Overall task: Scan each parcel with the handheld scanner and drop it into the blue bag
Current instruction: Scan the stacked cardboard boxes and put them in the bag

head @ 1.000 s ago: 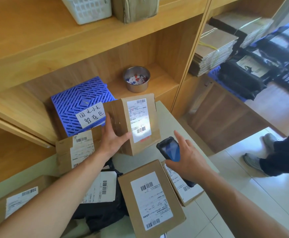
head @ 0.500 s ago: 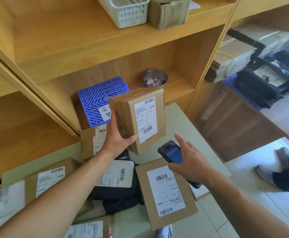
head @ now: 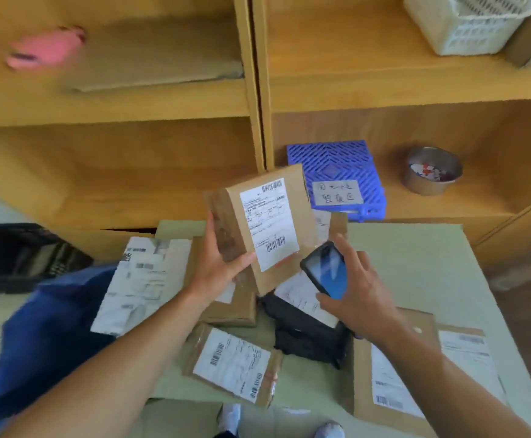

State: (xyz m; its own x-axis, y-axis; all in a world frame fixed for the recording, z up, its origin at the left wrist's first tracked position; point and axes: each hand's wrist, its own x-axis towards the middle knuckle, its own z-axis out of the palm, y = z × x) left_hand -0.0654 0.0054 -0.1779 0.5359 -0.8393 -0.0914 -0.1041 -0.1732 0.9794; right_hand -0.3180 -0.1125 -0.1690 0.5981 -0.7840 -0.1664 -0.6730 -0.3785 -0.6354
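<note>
My left hand grips a brown cardboard parcel by its left side and holds it upright above the table, white barcode label facing me. My right hand holds the black handheld scanner just right of and below the parcel, its blue screen toward me. The blue bag lies at the lower left, blurred, beside the table. Several other labelled parcels lie on the pale green table, among them a flat brown one and a black soft package.
Wooden shelving rises behind the table. On the low shelf stand a blue slatted crate with a handwritten label and a metal bowl. A white basket sits on the upper shelf. A dark object lies at far left.
My view has swung left, bringing the blue bag into sight. My left hand has carried the parcel up and leftward; the scanner hand stays close beside it.
</note>
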